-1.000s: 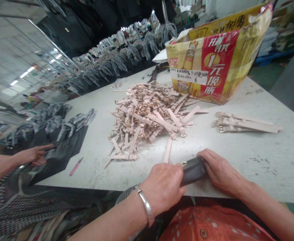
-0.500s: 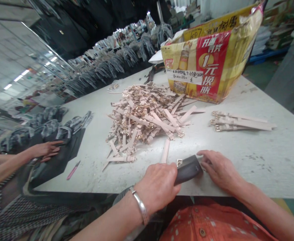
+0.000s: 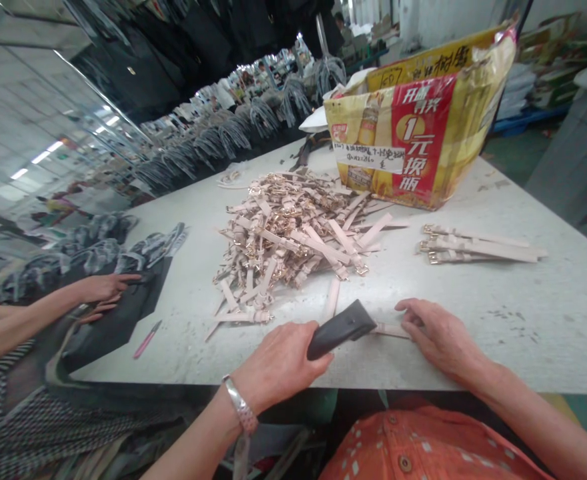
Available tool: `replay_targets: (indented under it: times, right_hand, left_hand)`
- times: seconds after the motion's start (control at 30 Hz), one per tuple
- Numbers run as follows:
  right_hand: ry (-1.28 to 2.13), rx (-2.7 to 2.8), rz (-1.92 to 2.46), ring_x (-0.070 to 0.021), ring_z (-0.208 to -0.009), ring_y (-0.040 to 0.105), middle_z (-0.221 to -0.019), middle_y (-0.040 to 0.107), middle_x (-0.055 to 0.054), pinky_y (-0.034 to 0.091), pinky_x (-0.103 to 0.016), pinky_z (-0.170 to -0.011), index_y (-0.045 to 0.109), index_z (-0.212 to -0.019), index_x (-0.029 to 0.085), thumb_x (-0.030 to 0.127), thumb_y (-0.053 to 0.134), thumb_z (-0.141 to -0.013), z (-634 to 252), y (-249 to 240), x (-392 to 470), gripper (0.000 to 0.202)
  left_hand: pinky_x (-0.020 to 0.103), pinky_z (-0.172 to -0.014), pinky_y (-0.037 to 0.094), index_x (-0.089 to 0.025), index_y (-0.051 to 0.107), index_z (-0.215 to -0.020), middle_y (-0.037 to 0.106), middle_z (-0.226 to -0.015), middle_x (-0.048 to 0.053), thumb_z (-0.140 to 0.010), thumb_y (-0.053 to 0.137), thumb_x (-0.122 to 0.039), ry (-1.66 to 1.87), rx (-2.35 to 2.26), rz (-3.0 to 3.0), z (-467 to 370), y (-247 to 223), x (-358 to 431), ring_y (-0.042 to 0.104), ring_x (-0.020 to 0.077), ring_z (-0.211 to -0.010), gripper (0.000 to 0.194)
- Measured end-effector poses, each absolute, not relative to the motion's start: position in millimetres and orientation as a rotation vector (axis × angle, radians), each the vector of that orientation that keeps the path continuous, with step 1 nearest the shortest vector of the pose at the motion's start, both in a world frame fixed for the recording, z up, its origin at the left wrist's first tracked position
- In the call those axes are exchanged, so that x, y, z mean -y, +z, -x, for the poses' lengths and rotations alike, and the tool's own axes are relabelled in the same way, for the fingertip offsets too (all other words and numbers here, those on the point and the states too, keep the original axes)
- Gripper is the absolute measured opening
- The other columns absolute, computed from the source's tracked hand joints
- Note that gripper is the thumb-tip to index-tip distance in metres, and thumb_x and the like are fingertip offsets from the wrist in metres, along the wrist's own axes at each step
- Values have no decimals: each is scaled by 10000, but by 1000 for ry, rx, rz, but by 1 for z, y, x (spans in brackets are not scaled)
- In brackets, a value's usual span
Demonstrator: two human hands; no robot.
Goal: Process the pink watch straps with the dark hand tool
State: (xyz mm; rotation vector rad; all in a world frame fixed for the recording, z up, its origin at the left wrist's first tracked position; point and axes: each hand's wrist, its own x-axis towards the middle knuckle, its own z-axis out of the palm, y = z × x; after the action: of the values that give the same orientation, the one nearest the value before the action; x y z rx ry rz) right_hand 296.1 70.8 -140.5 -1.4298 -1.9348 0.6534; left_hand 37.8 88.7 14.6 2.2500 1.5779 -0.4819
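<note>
Through the head camera I take the pile of pale-pink buckle straps (image 3: 293, 243) as my landmark. On its near side, my left hand (image 3: 276, 360) is wrapped firmly round a dark block-like tool (image 3: 341, 329). Its casing looks rigid and smooth; I expect moderate weight and some slipperiness, so I favour a full-palm grip round the rear body, as now, leaving the far end free.

The single strap (image 3: 393, 331) lies on the worktop (image 3: 518, 303), nearer me than the pile and to its right, one end hidden behind the tool. My right hand (image 3: 438, 340) is loosely curled at the other end; whether it pinches the strap or merely rests there, I cannot tell.

I judge the strap light, thin and bendy, hardly fragile, though liable to slide on that smooth surface. Finger and thumb across the flat band should suit it better than a grab at any small metal buckle.

Right of the pile, several straps lie together in a sorted bundle (image 3: 483, 248); they should lift easily as one if pinched mid-length.
</note>
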Motion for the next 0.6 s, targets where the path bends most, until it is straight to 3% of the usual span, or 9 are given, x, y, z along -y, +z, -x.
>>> replay_targets:
  times: [0.6]
  right_hand:
    - [588,1997,1427,-210,-781,581,-843,626,-52,449,-347,-721,583,-960,200,231,429,-906,-296,-140,-70,166]
  left_hand:
    - [236,-575,375,-195,634,-835,672,-773,31,-782,533,-437,-357,-1598,-2090,-18,-2,-91,613,186,-703,268]
